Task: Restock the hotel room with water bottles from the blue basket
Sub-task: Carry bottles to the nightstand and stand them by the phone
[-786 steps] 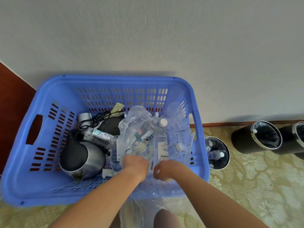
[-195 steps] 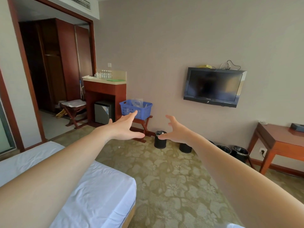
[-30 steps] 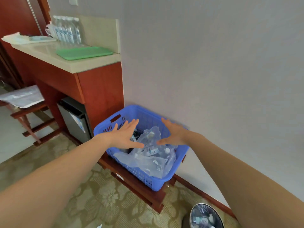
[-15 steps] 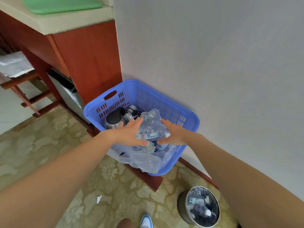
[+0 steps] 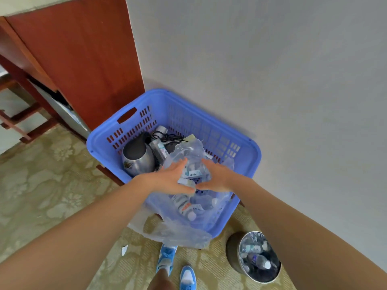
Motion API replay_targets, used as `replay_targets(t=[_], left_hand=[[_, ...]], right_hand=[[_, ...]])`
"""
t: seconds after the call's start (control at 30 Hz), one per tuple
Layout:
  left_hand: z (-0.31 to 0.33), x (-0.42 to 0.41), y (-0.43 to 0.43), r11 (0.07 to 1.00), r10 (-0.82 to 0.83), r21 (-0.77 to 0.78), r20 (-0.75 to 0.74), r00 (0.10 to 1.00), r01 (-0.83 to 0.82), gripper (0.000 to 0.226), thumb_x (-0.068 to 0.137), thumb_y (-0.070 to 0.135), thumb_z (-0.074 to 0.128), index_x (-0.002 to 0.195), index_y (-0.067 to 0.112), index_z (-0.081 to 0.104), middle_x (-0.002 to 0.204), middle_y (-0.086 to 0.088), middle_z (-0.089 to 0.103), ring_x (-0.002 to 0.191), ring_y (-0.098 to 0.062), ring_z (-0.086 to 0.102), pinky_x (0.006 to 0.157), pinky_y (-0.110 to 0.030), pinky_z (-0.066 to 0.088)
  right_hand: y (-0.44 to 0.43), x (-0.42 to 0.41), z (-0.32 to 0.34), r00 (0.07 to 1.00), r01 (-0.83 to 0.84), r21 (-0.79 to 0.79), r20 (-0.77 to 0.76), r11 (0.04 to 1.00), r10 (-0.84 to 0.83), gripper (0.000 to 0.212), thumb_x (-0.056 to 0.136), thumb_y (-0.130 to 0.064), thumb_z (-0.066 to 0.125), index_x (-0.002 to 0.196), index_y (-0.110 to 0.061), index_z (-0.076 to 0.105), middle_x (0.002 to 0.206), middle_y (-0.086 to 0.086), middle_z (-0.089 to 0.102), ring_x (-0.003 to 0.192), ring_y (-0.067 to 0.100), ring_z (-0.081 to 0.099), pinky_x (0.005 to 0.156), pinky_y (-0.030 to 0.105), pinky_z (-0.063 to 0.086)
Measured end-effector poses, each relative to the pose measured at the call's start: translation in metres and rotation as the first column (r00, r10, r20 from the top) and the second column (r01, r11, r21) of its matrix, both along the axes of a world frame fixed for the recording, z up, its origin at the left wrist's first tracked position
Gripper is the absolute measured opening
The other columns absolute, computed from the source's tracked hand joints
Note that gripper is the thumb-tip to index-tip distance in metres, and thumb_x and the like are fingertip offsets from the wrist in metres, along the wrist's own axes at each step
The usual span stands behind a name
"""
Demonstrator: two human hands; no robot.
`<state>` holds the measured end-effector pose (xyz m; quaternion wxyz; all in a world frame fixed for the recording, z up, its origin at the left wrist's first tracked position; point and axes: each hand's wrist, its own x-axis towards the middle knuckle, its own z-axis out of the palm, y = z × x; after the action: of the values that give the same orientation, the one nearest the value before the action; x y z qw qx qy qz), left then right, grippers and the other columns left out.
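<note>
Your left hand [image 5: 170,180] and right hand [image 5: 218,176] are unclenched, fingers straight against the clear bag [image 5: 184,150], gripping nothing. Between your palms, equally near both, sits one water bottle [image 5: 191,174]; its axis is unclear through the film. The other bottles [image 5: 185,206] lie below your thumbs, caps toward you. Around them is the blue basket [image 5: 249,164], with a kettle [image 5: 136,158] left of your fingers and the wall [image 5: 272,80] beyond.
</note>
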<state>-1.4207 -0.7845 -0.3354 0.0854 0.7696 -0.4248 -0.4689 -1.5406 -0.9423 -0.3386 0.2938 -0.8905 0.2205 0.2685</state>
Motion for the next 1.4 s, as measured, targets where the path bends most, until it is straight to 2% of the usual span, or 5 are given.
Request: replay_targets(t=[0.47, 0.77, 1.07, 1.23, 1.4], left_hand=[[-0.109, 0.023, -0.045, 0.977, -0.100, 0.182, -0.048, 0.994, 0.107, 0.111, 0.086, 0.058, 0.061, 0.154, 0.021, -0.018, 0.165, -0.005, 0.005, 0.150, -0.024, 0.014, 0.118, -0.041, 0.026], [-0.165, 0.000, -0.062, 0.858, -0.465, 0.256, 0.018, 0.885, 0.445, 0.034, 0.098, 0.022, 0.053, 0.128, 0.007, 0.052, 0.126, -0.016, 0.058, 0.115, -0.032, 0.057, 0.092, -0.036, 0.046], [-0.203, -0.025, -0.069, 0.736, -0.643, 0.331, 0.067, 0.763, 0.591, 0.045, 0.097, 0.024, 0.054, 0.141, 0.017, 0.047, 0.143, -0.012, 0.048, 0.129, -0.031, 0.048, 0.102, -0.038, 0.042], [-0.212, -0.030, -0.066, 0.541, -0.839, 0.421, 0.210, 0.503, 0.728, 0.058, 0.097, 0.020, 0.056, 0.149, 0.031, 0.034, 0.158, -0.014, 0.014, 0.139, -0.041, 0.032, 0.109, -0.050, 0.034], [-0.214, -0.036, -0.064, 0.572, -0.819, 0.432, 0.262, 0.510, 0.697, 0.061, 0.093, 0.011, 0.060, 0.147, 0.030, 0.037, 0.158, -0.015, 0.009, 0.136, -0.041, 0.035, 0.108, -0.048, 0.035]], right_hand=[[0.002, 0.036, -0.092, 0.985, 0.043, 0.015, -0.171, 0.999, -0.040, 0.062, 0.091, -0.035, 0.063, 0.145, -0.015, 0.042, 0.140, 0.012, 0.052, 0.127, 0.032, 0.050, 0.101, 0.041, 0.045], [0.007, 0.017, -0.158, 0.941, -0.027, -0.075, -0.339, 0.997, 0.000, 0.044, 0.093, -0.025, 0.058, 0.133, -0.010, 0.051, 0.137, 0.015, 0.053, 0.127, 0.033, 0.050, 0.100, 0.040, 0.043], [0.011, 0.010, -0.186, 0.918, -0.027, -0.122, -0.396, 0.992, -0.024, 0.058, 0.099, -0.025, 0.055, 0.149, -0.016, 0.028, 0.152, 0.015, 0.032, 0.137, 0.037, 0.036, 0.106, 0.047, 0.036], [0.009, 0.004, -0.191, 0.919, -0.066, -0.165, -0.395, 0.984, -0.005, 0.052, 0.099, -0.012, 0.049, 0.146, -0.012, 0.029, 0.147, 0.019, 0.037, 0.132, 0.037, 0.040, 0.101, 0.043, 0.040], [0.007, 0.005, -0.189, 0.915, -0.039, -0.164, -0.403, 0.986, -0.031, 0.055, 0.098, -0.004, 0.047, 0.148, -0.005, 0.023, 0.144, 0.027, 0.037, 0.129, 0.039, 0.042, 0.098, 0.042, 0.042]])
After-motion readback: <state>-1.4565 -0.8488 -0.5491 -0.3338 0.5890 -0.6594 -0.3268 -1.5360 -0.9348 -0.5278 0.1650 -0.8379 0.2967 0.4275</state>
